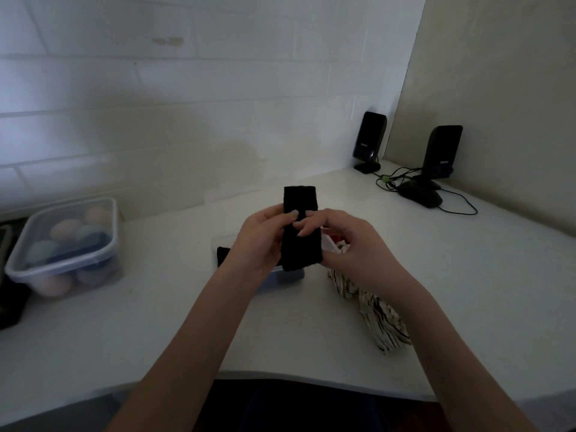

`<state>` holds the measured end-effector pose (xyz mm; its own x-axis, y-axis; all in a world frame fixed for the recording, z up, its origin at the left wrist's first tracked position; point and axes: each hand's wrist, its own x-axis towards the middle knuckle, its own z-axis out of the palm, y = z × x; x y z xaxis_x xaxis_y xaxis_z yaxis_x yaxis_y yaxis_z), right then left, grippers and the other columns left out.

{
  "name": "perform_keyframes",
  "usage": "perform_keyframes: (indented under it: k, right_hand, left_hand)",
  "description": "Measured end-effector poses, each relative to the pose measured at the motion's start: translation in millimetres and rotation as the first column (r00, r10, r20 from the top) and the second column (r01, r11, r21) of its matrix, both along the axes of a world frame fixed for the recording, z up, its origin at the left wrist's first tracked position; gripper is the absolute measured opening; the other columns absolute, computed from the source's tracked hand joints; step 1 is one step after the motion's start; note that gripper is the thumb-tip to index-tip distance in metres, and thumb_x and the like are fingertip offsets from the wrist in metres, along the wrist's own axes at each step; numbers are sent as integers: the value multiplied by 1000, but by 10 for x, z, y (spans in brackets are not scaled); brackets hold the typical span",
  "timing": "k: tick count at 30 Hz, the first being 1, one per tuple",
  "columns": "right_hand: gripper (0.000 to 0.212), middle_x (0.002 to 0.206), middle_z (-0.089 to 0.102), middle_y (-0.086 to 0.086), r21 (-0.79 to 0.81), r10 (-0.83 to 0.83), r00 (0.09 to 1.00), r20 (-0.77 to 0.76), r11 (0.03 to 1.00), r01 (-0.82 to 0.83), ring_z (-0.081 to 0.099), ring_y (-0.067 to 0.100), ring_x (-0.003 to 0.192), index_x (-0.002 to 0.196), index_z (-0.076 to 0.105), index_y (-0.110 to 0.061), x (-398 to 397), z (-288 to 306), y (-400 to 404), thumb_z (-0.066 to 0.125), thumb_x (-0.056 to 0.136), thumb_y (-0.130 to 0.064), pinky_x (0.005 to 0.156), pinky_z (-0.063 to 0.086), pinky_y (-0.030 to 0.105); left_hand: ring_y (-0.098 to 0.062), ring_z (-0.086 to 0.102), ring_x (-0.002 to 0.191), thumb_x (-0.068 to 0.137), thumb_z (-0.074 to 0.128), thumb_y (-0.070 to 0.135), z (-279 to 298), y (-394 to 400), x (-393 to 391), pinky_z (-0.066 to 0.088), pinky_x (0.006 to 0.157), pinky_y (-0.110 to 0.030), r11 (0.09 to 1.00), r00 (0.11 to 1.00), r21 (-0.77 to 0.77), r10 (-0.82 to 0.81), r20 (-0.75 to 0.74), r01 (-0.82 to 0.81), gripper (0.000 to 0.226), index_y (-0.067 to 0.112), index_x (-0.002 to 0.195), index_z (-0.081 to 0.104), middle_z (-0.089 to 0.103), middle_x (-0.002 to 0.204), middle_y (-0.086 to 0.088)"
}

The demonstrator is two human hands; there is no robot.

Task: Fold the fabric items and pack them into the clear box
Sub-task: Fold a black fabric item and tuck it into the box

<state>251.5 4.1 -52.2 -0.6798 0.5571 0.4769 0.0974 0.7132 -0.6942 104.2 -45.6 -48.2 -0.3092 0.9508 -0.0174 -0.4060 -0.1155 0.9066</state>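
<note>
A narrow folded black fabric piece (pixel 300 201) stands upright in the air above the table's middle. My left hand (pixel 258 241) grips its left side and my right hand (pixel 346 241) pinches its front with the fingertips. Directly behind and under the hands lies a clear box (pixel 223 241), mostly hidden, with another black fabric item (pixel 223 255) showing at its left end. A crumpled white fabric with dark stripes (pixel 377 310) lies on the table under my right forearm.
A lidded clear container (pixel 67 244) of pastel rolled items stands at the left. Two black speakers (pixel 369 141) (pixel 436 163) with cables occupy the back right corner. A tiled wall rises behind, and the table's front edge curves near my body.
</note>
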Motion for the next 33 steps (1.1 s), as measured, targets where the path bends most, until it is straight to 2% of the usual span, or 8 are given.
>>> perform_keyframes:
  k: [4,8,11,14,18,21,24,33]
  right_hand:
    - [6,83,71,4,-200,-64,990,-125,979,38,66,4,78,85,64,-13,-25,55,5,68,83,-8,72,50,19]
    - [18,75,67,29,-349,-216,953,-214,928,132,61,35,63,77,63,-11,-72,52,72,67,82,-27,66,48,45]
    - [22,79,66,34,-402,-291,933,-213,896,187,61,40,66,81,64,-7,-94,68,92,67,83,-29,67,46,44]
    - [21,81,69,28,-455,-354,911,-209,860,230,66,39,75,80,62,-4,-101,93,91,66,84,-24,73,54,49]
    - [22,79,71,25,-481,-394,898,-196,837,262,68,42,82,76,60,-4,-117,91,87,67,83,-24,78,54,54]
    - [24,80,68,25,-429,-394,899,-191,857,285,65,30,71,79,60,-2,-120,77,71,66,84,-25,69,55,45]
    - [16,78,66,11,-383,-383,905,-186,876,292,61,11,68,79,57,-9,-121,94,47,63,86,-21,58,51,26]
    - [12,81,63,4,-426,-388,880,-272,869,252,62,10,69,85,53,-12,-137,102,50,63,87,-17,57,51,29]
  left_hand:
    - [-15,71,70,88,49,-7,-66,-7,2,60,70,-24,998,995,26,61,-83,-59,29,-1,112,62,75,75,-4]
    - [-16,72,72,84,53,-11,-86,-17,59,58,77,-26,996,978,17,89,-188,-88,33,1,113,62,74,82,-9]
    - [-11,72,69,83,55,-12,-64,-26,101,59,71,-21,996,969,44,82,-234,-73,31,4,109,64,75,81,0]
    - [-5,72,66,84,54,-12,-39,-40,127,57,65,-16,996,963,68,77,-258,-61,29,12,96,66,74,66,8]
    - [-4,71,66,84,53,-13,-30,-57,131,55,62,-14,996,949,75,62,-309,-40,32,16,91,66,74,65,9]
    - [-4,71,64,84,51,-15,-18,-52,109,57,63,-15,997,946,66,45,-321,-25,32,12,93,65,75,68,5]
    - [-9,72,67,84,49,-14,-21,-46,85,59,69,-19,1000,950,30,19,-311,-10,29,4,100,65,75,69,2]
    - [-11,72,68,86,44,-14,-13,-70,127,59,69,-20,998,964,-13,-59,-259,57,27,5,88,64,72,73,-6]
